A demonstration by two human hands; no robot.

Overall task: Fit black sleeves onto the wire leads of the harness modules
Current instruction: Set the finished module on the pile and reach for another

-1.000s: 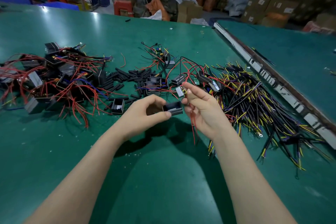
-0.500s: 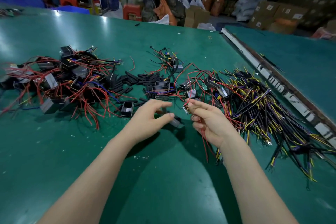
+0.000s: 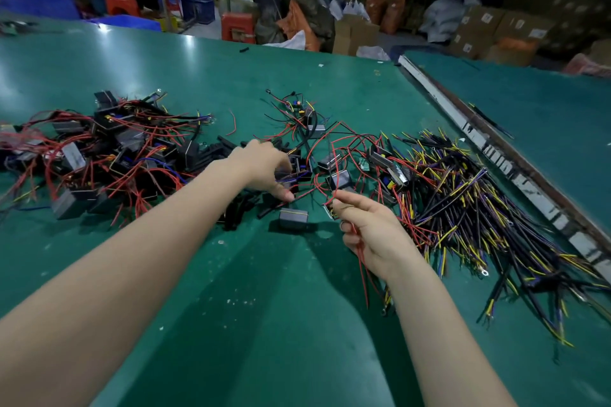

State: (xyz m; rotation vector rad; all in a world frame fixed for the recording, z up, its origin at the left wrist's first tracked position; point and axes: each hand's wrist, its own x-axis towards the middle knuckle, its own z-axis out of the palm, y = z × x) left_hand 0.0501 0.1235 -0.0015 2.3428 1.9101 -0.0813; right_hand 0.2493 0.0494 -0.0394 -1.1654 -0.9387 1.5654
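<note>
- Fingers of the right hand [image 3: 370,228] were curled round thin red wire leads [image 3: 358,251], pinching them near a small module end at the fingertips; the loose red ends trailed down past the wrist toward the green bench [image 3: 264,324].
- Fingers of the left hand [image 3: 264,168] reached down among the short black tubular sleeves [image 3: 241,208] lying in the middle of the bench; whether they had closed on one could not be told, since the fingertips were partly hidden among the parts.
- Between the two hands a small grey box-shaped module [image 3: 293,218] lay on the bench, apart from both.
- Farther left sat a tangled heap of grey modules with red leads [image 3: 99,155]; whether its leads carried sleeves was too small to tell.
- Farther right spread a large bundle of black, yellow and purple wires [image 3: 479,208], beside the pale strip [image 3: 496,158] dividing the two green surfaces.
- By my judgement the work was somewhere midway: many loose sleeves and modules lay waiting, and the leads in hand showed no sleeve yet.
</note>
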